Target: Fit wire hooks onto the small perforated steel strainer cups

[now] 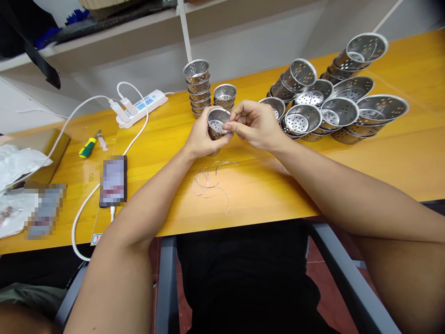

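"Starting at the left of my feed, what do you have?"

"A phone (113, 183), left of the left hand (201, 137) and nearer the body. That hand curls around a perforated metal cup (216, 132), thumb along the near side. Loose curved wires (208, 187) lie on the table (264, 190), on the hand's near side."

"And how does the cup sit?"

"Right of the left palm, left of the right hand (259, 125). I read its long axis as roughly upright, mouth toward my camera. The left hand is nearer, wrapped on the wall; the right reaches the rim, thumb and forefinger drawn close."

"Gripping anything?"

"I can't tell; those fingertips cover that bit of rim. The left hand hides much of the lower wall. Right of the right hand, stacked cups (301, 120) overlap; I can't separate them all."
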Demonstrator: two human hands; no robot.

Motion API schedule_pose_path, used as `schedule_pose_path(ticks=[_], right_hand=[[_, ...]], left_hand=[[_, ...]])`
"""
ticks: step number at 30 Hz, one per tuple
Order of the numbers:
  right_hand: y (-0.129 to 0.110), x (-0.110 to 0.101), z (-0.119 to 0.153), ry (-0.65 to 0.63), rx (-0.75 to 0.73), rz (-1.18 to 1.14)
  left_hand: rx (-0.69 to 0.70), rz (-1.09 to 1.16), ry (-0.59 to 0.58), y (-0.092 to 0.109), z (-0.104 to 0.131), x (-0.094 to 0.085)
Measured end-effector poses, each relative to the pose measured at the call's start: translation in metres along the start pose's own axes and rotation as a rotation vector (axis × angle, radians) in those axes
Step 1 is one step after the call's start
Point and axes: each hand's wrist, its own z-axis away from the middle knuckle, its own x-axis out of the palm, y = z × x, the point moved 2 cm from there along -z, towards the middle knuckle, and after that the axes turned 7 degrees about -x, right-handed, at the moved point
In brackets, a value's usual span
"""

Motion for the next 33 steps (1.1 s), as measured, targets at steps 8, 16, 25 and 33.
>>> schedule_pose_path(ticks=[8, 16, 25, 33], right_hand=[[-0.0049, 0.0037, 0.0022, 0.022, 0.010, 0.070], [0.0006, 0.0063, 0.0039, 0.063, -0.006, 0.089], [0.0037, 0.0059, 0.0049, 0.064, -0.002, 0.101], [0.0003, 0.0067, 0.0038, 0.066, -0.014, 0.100]], left_hand=[[-0.002, -0.019, 0.007, -0.0003, 0.0000, 0.0002], [-0.004, 0.011, -0.003, -0.0001, 0.0001, -0.0004], [-0.058, 0.042, -0.018, 0.0021, -0.0006, -0.0002], [-0.040, 0.024, 0.001, 0.0000, -0.0012, 0.0006]])
